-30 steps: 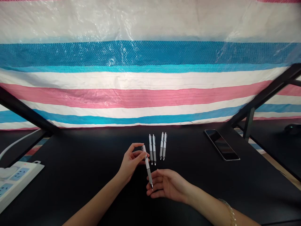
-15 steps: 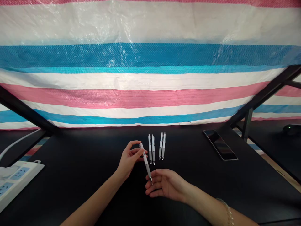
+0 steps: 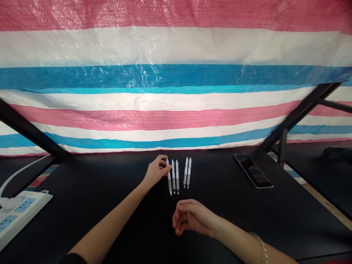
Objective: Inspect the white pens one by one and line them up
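My left hand (image 3: pixel 158 171) pinches the upper part of a white pen (image 3: pixel 169 180) with a grey grip, its tip pointing toward me. Close against it on the right lie two matching pens (image 3: pixel 175 178), side by side on the black table. A second pair of the same pens (image 3: pixel 187 173) lies a little farther right, with a gap between the pairs. Nearer to me, my right hand (image 3: pixel 191 217) hovers below the pens, its fingers loosely curled with nothing in them.
A smartphone (image 3: pixel 253 171) with a dark screen lies on the right of the black table (image 3: pixel 220 212). At the left edge is a white power strip (image 3: pixel 26 211) with a plug and cable. Black frame bars (image 3: pixel 298 113) and a striped plastic sheet (image 3: pixel 170 117) stand behind.
My left hand has brought the pen down and away from my right hand, setting it alongside the left pair. The fingers of my right hand have curled in. The view has tilted slightly up.
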A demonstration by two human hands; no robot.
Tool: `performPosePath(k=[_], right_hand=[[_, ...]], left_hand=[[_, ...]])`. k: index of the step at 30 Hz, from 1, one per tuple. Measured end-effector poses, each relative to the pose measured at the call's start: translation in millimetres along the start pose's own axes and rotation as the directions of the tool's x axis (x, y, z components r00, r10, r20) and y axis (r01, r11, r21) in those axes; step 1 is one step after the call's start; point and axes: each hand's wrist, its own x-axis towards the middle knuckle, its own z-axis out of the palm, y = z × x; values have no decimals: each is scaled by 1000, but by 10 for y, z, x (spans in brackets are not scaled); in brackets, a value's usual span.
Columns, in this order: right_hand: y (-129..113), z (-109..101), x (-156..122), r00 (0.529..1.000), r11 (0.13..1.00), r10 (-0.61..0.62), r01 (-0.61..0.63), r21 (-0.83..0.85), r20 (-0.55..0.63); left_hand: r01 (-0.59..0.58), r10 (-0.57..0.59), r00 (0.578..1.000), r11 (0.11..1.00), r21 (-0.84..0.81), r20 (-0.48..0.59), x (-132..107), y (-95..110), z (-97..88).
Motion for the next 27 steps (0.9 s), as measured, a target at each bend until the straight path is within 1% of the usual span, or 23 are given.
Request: performPosePath(k=[2, 4, 5, 6, 7, 8, 9, 10, 11, 12, 13, 14, 15, 16, 18, 20, 24, 26, 27], right_hand=[[-64, 24, -31, 999, 994, -42, 40, -106, -20], [-155, 39, -71, 989, 958, -123, 98, -268, -78], [-206, 38, -91, 976, 916, -183, 127, -380, -115], [-255, 30, -109, 955, 845, -259, 151, -513, -145], [-299, 15, -124, 922, 729, -353, 165, -664, -159], [-334, -9, -133, 880, 569, -451, 157, -807, -146], [-358, -39, -135, 834, 377, -542, 137, -916, -98], [-369, -75, -130, 793, 173, -608, 104, -979, -23], [-370, -113, -118, 767, -21, -638, 67, -998, 64], [-361, -151, -99, 754, -187, -640, 31, -982, 146], [-346, -187, -76, 755, -316, -622, -1, -949, 206], [-329, -217, -52, 763, -407, -599, -28, -913, 244], [-313, -241, -28, 770, -469, -580, -49, -882, 265], [-301, -257, -7, 777, -509, -565, -65, -858, 276], [-293, -273, 20, 787, -560, -540, -72, -826, 297], [-307, -274, 29, 798, -597, -505, -48, -801, 328], [-367, -257, 11, 806, -620, -450, 29, -784, 385], [-400, -246, -12, 793, -622, -439, 70, -780, 422], [-416, -242, -27, 778, -619, -447, 87, -781, 441]], left_hand=[[0, 1, 1000, 1000, 16, -17, 17, -15, 28], [8, -7, 1000, 1000, 30, -29, -24, -21, 31], [12, -11, 999, 999, 36, -30, -67, -19, 23], [13, -12, 1000, 999, 43, -28, -126, -12, 12], [13, -12, 1000, 999, 51, -17, -197, -2, -1], [5, -5, 1000, 997, 71, 8, -278, 12, -13], [-4, 1, 999, 996, 87, 35, -365, 29, -21], [-3, -2, 998, 995, 97, 59, -455, 46, -24], [12, -20, 996, 995, 94, 86, -542, 63, -20], [27, -36, 994, 996, 80, 104, -624, 77, -11], [37, -43, 993, 998, 54, 111, -695, 87, 4], [39, -41, 992, 999, 19, 117, -755, 93, 21], [39, -37, 995, 999, -12, 93, -802, 96, 40], [31, -29, 998, 999, -34, 49, -838, 96, 58], [9, -11, 1000, 997, -75, -24, -882, 96, 86], [-2, -5, 998, 993, -117, -61, -906, 101, 100], [26, -40, 996, 984, -177, -77, -941, 117, 101], [22, -38, 996, 982, -185, -84, -952, 117, 95], [12, -29, 995, 983, -185, -92, -955, 117, 89]])
